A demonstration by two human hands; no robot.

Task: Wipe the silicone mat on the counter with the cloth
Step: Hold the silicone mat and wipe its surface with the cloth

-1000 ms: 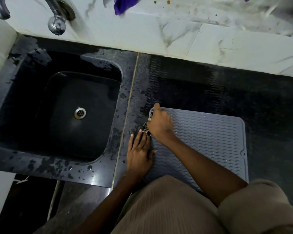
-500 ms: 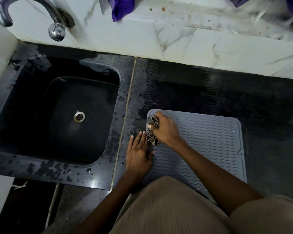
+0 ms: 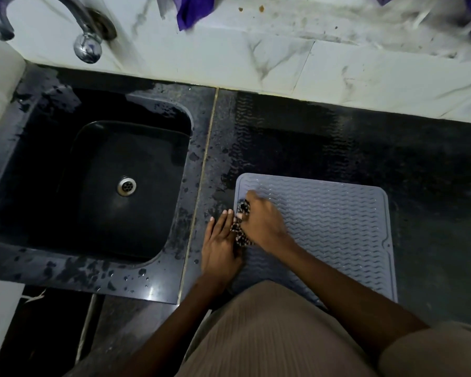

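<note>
- Silicone mat (image 3: pixel 324 235): grey, ribbed in wavy lines, lying flat on the dark counter (image 3: pixel 392 148) just to the right of the sink, its near edge hidden behind the person's clothing.
- Right hand (image 3: pixel 264 224) sits on the mat's left part, fingers curled down over a dark patterned cloth (image 3: pixel 241 227); the cloth is bunched under the palm and pressed to the mat, with only its left fringe showing. The hand is slightly blurred.
- Left hand (image 3: pixel 220 246) lies flat, fingers straight and close together, palm down at the mat's left edge; it grips nothing. Its fingertips point away from the person, and the cloth touches its right side.
- Both forearms come up from the bottom of the view, over tan ribbed clothing (image 3: pixel 269 336).
- Counter around the mat is wet, with a wavy damp imprint beyond the mat's far edge.
- Black sink (image 3: pixel 52 270) to the left has a metal drain (image 3: pixel 126 186) and droplets on its rim.
- Chrome tap (image 3: pixel 87 47) hangs from the white marbled wall (image 3: pixel 283 63); a purple cloth (image 3: pixel 193 9) shows at the top.
</note>
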